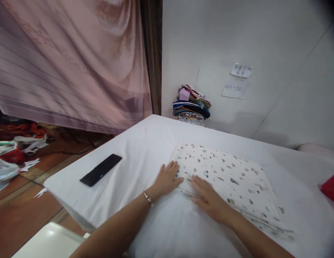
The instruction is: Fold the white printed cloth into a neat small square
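Observation:
A white cloth with small dark and olive printed motifs lies folded flat on the white-covered table. My left hand, with a silver bracelet at the wrist, rests palm down at the cloth's near left corner, fingers spread. Just to its right, my right hand lies on the near edge of the same cloth, its fingers stretched out and slightly blurred. Neither hand grips anything that I can see. Loose layers of the cloth show along the near right edge, partly under my right forearm.
A black flat phone-like object lies on the table's left side. Folded fabrics are stacked by the wall beyond the far edge. Something red sits at the right. A pink curtain hangs at left; a white stool-like surface stands below.

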Tool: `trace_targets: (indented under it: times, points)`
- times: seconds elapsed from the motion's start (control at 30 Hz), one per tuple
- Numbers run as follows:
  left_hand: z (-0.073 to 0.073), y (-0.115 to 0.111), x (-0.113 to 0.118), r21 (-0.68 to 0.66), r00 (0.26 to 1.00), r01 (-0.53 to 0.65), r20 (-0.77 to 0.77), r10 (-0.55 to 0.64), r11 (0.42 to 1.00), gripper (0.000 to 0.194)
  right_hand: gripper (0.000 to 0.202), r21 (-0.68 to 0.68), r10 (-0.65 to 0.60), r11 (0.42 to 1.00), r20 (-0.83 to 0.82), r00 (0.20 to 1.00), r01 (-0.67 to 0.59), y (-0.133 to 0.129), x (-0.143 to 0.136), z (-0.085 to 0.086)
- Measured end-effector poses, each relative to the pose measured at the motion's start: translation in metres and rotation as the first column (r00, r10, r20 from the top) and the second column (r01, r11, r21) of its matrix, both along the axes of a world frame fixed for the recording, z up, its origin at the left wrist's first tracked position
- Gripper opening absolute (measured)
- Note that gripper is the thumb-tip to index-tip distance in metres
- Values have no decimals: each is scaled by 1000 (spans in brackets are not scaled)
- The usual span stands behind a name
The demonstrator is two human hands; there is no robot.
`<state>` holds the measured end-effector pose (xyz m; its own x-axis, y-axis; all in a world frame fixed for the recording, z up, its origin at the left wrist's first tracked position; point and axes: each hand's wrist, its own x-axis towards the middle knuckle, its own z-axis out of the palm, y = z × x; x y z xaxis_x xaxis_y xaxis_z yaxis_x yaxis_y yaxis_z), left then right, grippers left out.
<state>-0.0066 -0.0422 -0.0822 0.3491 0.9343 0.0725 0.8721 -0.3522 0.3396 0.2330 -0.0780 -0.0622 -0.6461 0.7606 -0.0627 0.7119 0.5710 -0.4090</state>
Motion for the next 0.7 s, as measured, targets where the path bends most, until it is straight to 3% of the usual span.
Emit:
trace_targets:
  times: [0.1,0.17,0.33,0.4,0.53,0.7]
  points:
    - [2,5,-6,-88,1000,9,10,-8,996,59,62,98,-181,979,-3,983,181,22,28,5]
    - [11,13,-4,-119,1000,2,8,-1,993,53,65,150,-284,950,53,957,274,35,46,-3]
    - [33,53,20,51,998,-45,-41,48,998,56,67,197,-342,931,171,924,308,49,62,-34]
    - [30,69,30,88,997,-17,-68,23,996,57,66,206,-346,928,163,924,311,49,59,-37]
    - [9,86,35,-4,993,-58,-107,57,998,61,68,105,-337,940,149,930,324,45,56,-21]
    - [-1,90,28,-7,991,-57,-120,56,998,63,64,-25,-277,959,122,953,282,27,88,-1]
